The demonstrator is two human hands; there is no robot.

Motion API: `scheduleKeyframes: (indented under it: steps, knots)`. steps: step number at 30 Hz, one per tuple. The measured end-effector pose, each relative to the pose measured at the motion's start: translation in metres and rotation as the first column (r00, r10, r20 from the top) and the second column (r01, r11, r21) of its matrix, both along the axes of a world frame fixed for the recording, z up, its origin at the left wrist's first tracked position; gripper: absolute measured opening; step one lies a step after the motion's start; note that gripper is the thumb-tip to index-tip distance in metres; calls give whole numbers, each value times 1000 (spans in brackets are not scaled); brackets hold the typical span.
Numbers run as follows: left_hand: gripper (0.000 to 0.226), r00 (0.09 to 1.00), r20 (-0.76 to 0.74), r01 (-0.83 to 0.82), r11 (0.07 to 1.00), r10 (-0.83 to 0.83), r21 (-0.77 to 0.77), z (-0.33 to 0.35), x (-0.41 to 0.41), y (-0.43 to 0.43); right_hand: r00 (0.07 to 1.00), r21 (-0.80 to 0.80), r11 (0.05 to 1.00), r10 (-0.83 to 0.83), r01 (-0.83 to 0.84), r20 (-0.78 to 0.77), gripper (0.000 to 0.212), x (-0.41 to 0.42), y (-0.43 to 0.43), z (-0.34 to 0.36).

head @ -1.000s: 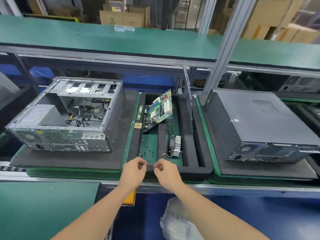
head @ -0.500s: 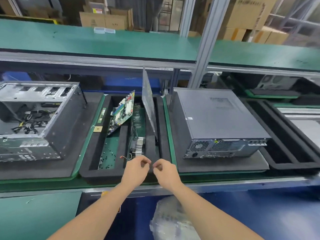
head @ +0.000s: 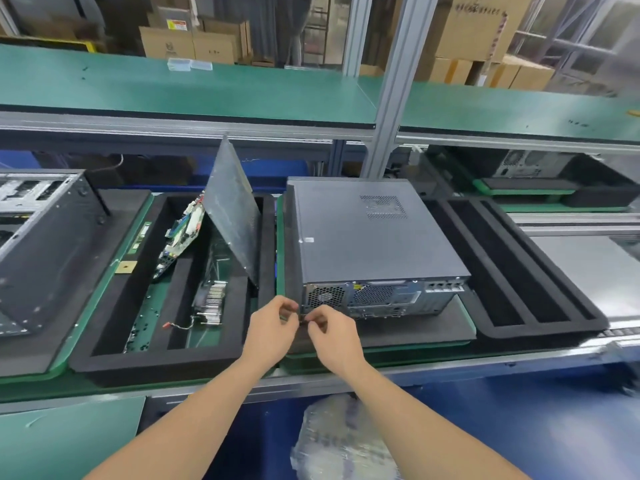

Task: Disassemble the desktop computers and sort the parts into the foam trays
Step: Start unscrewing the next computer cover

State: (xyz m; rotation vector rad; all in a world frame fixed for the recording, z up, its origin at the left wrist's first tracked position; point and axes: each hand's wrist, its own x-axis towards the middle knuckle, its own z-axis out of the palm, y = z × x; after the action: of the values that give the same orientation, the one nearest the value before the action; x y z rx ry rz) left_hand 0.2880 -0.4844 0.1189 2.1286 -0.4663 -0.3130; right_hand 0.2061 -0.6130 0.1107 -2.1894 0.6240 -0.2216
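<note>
while a motherboard [head: 180, 233] is seen leaning in the foam tray [head: 156, 363], left hand [head: 272, 332] and right hand [head: 334, 336] are curled, fingertips pinched; any content cannot be told. closed computer [head: 363, 233] just behind is judged heavy, rigid; to be gripped at side edges.

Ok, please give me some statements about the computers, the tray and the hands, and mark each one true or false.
1. The closed computer has its top cover on. True.
2. The motherboard lies flat in the foam tray. False: it stands tilted on its edge.
3. The left hand and the right hand are close together in front of the closed computer's rear panel. True.
4. The heatsink sits on the closed computer. False: it lies in the foam tray.
</note>
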Motion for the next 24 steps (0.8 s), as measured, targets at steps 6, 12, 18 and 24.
scheduleKeyframes:
  steps: [6,12,18,24]
  knots:
    - [23,984,83,-145,983,155,-115,10,4,-2,998,-62,998,9,-5,65,14,2,-3,10]
    - [16,990,69,-123,991,127,-58,9,6,1,998,-39,999,27,-25,63,14,8,2,9]
    - [7,997,37,-68,997,69,-20,4,4,19,994,6,995,103,-103,37,12,19,23,10]
    - [8,974,-31,-223,974,224,24,-2,1,77,966,55,964,260,-259,-3,12,38,70,7]
